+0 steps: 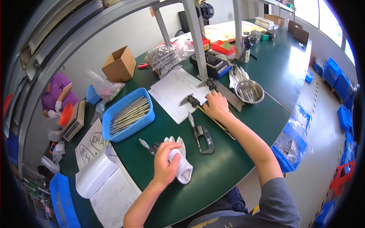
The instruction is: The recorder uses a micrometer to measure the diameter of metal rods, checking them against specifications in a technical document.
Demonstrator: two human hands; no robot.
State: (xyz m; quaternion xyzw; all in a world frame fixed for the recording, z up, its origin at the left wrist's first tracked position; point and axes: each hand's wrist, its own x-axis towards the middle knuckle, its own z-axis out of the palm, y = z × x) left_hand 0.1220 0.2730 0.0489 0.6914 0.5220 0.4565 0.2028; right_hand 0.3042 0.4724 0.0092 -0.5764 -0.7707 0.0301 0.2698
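Observation:
My left hand point(166, 164) is closed on a white glove point(184, 170) above the green table, thumb across the cloth. Just behind it lies a micrometer point(153, 148), partly covered by hand and glove. A second micrometer point(201, 137) rests flat between my hands. My right hand point(217, 105) reaches forward, fingers bent down beside a digital caliper point(193, 101); its fingertips are hidden, and what they grip cannot be made out. Thin metal rods point(231, 97) lie beside that hand, with another caliper point(211, 84) behind them. To their right stands a metal bowl point(249, 91) containing small metal parts.
A blue basket point(147, 118) of metal rods stands left of centre, by printed sheets point(175, 91). A cardboard box point(119, 64) and a grey frame post point(195, 41) stand farther back. At far left is a person in purple point(57, 91); blue bins point(289, 154) sit right of the table.

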